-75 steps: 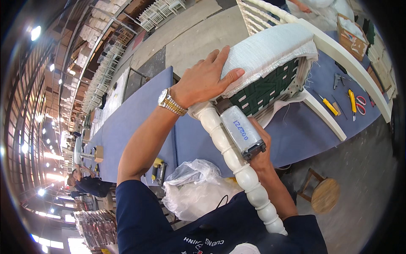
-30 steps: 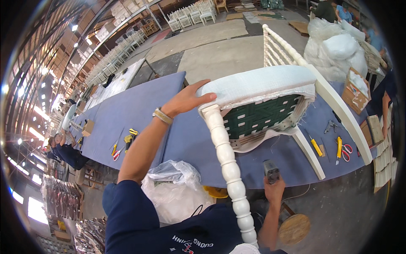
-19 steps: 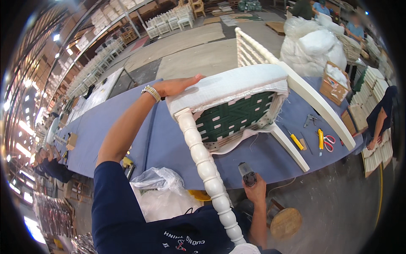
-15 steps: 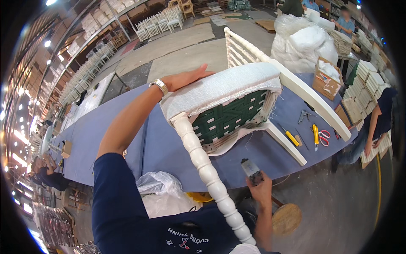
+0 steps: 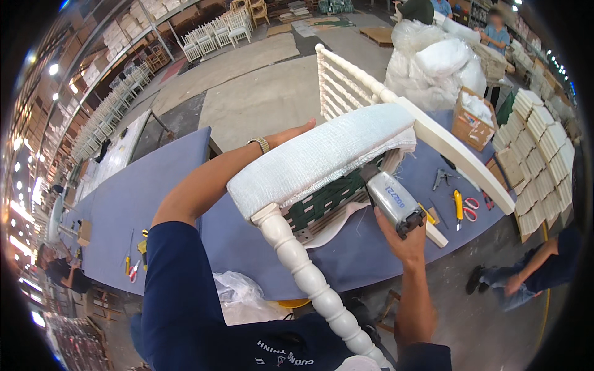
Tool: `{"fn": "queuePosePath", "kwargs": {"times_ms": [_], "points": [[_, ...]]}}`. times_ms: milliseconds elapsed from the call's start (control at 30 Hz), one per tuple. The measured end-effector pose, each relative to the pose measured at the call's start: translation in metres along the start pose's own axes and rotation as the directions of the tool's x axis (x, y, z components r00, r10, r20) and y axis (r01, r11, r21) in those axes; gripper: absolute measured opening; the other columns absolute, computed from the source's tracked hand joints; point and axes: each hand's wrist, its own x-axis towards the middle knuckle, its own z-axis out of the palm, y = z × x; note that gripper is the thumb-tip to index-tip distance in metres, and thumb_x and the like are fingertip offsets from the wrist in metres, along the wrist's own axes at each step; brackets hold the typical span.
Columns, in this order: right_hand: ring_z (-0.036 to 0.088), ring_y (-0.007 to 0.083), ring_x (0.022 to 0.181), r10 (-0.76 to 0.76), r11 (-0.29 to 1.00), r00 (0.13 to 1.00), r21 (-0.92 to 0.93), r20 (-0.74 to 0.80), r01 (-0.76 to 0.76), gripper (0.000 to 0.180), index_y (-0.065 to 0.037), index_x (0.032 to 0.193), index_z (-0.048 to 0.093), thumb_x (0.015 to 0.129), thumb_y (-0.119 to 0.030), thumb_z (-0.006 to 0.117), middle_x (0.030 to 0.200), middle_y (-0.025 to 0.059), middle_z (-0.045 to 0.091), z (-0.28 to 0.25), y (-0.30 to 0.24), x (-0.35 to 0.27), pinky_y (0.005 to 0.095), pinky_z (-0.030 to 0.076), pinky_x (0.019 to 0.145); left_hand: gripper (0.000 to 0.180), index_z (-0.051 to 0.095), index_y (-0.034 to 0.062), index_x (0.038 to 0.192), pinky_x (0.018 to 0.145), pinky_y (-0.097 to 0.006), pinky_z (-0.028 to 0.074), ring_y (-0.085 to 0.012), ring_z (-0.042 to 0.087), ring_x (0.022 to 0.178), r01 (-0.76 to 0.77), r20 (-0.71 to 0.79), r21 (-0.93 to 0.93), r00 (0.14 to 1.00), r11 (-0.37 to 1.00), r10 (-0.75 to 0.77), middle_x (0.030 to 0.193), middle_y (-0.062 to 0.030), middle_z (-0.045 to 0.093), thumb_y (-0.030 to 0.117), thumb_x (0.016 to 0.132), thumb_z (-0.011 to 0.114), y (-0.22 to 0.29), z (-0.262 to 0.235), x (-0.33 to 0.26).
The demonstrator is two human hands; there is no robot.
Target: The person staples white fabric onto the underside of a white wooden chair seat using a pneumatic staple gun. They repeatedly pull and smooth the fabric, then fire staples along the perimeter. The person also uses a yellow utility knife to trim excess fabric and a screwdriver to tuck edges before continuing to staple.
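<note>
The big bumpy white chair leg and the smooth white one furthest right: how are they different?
The beaded white leg has round bulges; the flat-sided white leg is plain. The beaded leg points toward the person; the flat-sided leg slants rightward. Both belong to one chair.

Furniture workshop: white chairs (image 5: 237, 31) in rows, hand tools (image 5: 458, 207) on worktable (image 5: 359, 267).

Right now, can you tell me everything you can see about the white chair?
The white chair lies tipped over on the blue table, its underside partly turned toward us. The padded seat looks covered in pale woven cloth with a frayed edge, and dark green straps criss-cross underneath. One beaded leg points toward us; the railed back points away. The left hand touches the seat's far side; the right hand holds a grey tool at its underside.
</note>
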Motion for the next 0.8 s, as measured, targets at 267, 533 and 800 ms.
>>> {"fn": "queuePosePath", "kwargs": {"times_ms": [267, 533, 800], "points": [[0.068, 0.0149, 0.085, 0.058, 0.983, 0.985, 0.184, -0.161, -0.028, 0.036, 0.006, 0.11, 0.069, 0.078, -0.004, 0.079, 0.094, 0.0118, 0.072, 0.041, 0.034, -0.027, 0.0297, 0.054, 0.078, 0.078, 0.04, -0.0016, 0.156, 0.12, -0.035, 0.034, -0.024, 0.042, 0.147, 0.122, -0.174, -0.037, 0.977, 0.992, -0.127, 0.161, -0.0189, 0.04, 0.06, 0.11, 0.025, 0.066, 0.056, -0.042], [0.07, 0.0327, 0.08, -0.13, 0.97, 0.984, 0.187, -0.123, 0.152, 0.034, 0.006, 0.103, 0.069, 0.074, -0.007, 0.079, 0.097, 0.0183, 0.069, 0.049, 0.037, -0.041, 0.0345, 0.055, 0.072, 0.085, 0.024, -0.0012, 0.162, 0.122, -0.039, 0.031, -0.0351, 0.039, 0.149, 0.045, -0.192, 0.772, 0.967, 0.634, 0.165, 0.162, -0.0258, 0.037, 0.065, 0.108, 0.023, 0.089, 0.074, -0.056], [0.067, 0.0347, 0.083, -0.054, 0.945, 0.993, 0.316, -0.104, 0.084, 0.041, 0.007, 0.105, 0.068, 0.067, -0.007, 0.076, 0.098, 0.0189, 0.069, 0.072, 0.026, -0.04, 0.036, 0.055, 0.076, 0.077, 0.023, 0.0006, 0.161, 0.117, -0.046, 0.038, -0.0473, 0.047, 0.14, 0.219, -0.288, 0.942, 0.917, 0.255, 0.275, 0.154, -0.0359, 0.04, 0.057, 0.109, 0.029, 0.104, 0.142, -0.083]]}}
